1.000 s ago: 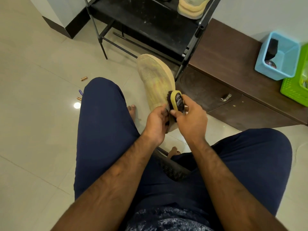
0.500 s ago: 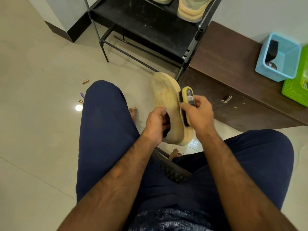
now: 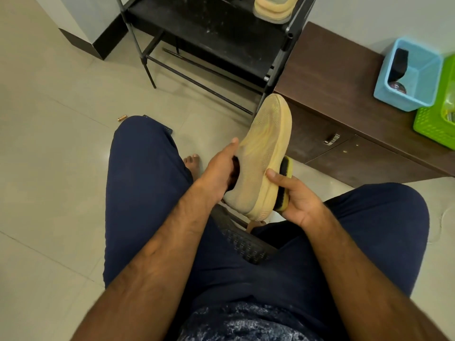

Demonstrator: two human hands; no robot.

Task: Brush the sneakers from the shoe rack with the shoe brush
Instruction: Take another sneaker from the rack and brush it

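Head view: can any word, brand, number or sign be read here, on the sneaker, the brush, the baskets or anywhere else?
No text can be read in this view.
sneaker: no logo or lettering shows on its upper or sole edge.
shoe brush: only bristles and a yellow edge show; no label faces the camera.
round lid in the blue basket: patterned, too blurred to read.

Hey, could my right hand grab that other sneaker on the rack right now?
Probably not yet: the right hand grips the shoe brush against the held sneaker. The other sneaker sits on the open shoe rack ahead, nothing blocking it, so freeing that hand should do.
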